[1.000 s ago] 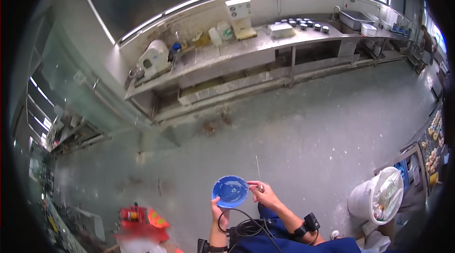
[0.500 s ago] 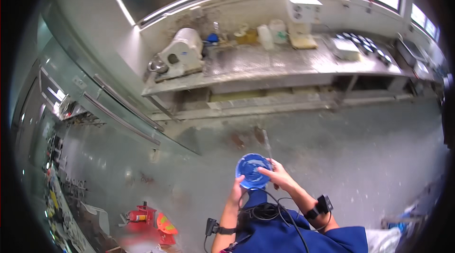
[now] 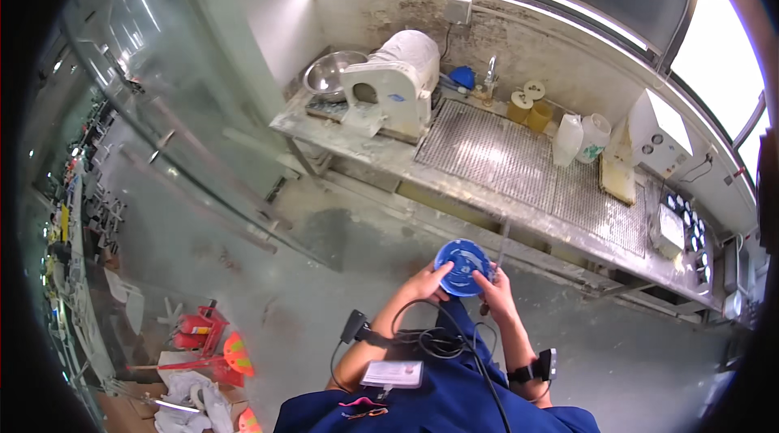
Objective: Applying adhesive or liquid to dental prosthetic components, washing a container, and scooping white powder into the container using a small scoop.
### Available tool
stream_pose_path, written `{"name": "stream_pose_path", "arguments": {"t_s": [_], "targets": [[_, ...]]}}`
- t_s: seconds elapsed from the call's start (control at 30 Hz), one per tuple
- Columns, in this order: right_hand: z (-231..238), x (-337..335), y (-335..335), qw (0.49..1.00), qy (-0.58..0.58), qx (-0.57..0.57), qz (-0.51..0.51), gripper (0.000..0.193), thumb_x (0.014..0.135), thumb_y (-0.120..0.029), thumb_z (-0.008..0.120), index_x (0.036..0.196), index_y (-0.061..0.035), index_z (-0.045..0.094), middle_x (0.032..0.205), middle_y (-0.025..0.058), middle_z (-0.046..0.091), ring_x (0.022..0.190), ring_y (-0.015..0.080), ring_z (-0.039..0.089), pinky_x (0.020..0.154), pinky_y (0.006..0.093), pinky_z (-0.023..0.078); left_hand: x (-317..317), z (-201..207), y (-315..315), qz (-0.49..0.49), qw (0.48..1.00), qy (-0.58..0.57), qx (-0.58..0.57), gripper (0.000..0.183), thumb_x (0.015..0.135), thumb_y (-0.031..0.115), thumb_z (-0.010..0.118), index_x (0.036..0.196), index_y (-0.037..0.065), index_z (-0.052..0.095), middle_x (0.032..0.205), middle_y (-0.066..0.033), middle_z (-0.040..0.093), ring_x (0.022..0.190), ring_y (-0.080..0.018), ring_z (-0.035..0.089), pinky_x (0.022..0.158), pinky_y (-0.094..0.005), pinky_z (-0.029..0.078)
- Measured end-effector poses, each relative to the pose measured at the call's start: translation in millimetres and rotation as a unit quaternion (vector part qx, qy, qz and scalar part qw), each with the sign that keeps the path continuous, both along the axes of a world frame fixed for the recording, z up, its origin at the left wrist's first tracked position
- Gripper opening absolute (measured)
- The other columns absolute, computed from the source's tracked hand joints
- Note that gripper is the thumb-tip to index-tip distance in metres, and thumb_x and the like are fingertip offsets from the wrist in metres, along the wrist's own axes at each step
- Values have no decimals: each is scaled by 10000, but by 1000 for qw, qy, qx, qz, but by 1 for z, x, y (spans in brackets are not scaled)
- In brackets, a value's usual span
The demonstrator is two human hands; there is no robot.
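Note:
A round blue bowl (image 3: 463, 277) with whitish smears inside is in front of my body. My left hand (image 3: 425, 281) grips its left rim, the thumb over the edge. On the other side my right hand (image 3: 497, 293) holds the rim, thumb reaching inside. A thin spatula (image 3: 504, 245) with a light blade and a brown handle end is also in my right hand, its blade pointing away from me. The fingers beneath the bowl are hidden.
A worktop with a metal grate (image 3: 487, 153) runs along the wall ahead. On it stand a white machine (image 3: 393, 92), a metal bowl (image 3: 333, 76), a tap (image 3: 491, 74), yellow containers and white jugs. Left are a glass door and a red fire extinguisher (image 3: 195, 327).
The view has turned left and come nearer the worktop. My left hand has moved higher on the bowl's side. Both hands still hold the bowl.

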State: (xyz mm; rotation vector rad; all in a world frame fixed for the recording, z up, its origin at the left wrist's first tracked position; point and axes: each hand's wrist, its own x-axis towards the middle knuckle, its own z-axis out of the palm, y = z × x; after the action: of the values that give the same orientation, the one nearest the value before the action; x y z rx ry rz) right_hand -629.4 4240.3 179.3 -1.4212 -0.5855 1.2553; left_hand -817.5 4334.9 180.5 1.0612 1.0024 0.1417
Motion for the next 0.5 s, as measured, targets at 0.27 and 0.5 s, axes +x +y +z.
{"name": "stream_pose_path", "arguments": {"t_s": [0.27, 0.5], "targets": [[-103, 158, 260, 981, -76, -17, -177, 377, 883, -313, 763, 1086, -19, 643, 755, 11, 614, 517, 77, 513, 451, 235, 373, 164, -151, 262, 189, 981, -52, -15, 417, 1046, 393, 444, 1304, 64, 442, 940, -121, 687, 752, -257, 723, 645, -385, 610], [-85, 290, 506, 956, -102, 17, -275, 448, 836, -298, 806, 742, -118, 407, 677, -61, 393, 604, 54, 353, 536, 249, 314, 245, -243, 391, 237, 970, -43, 1, 492, 1009, 408, 536, 1320, 50, 405, 947, -140, 668, 604, -228, 689, 548, -334, 586]]}}
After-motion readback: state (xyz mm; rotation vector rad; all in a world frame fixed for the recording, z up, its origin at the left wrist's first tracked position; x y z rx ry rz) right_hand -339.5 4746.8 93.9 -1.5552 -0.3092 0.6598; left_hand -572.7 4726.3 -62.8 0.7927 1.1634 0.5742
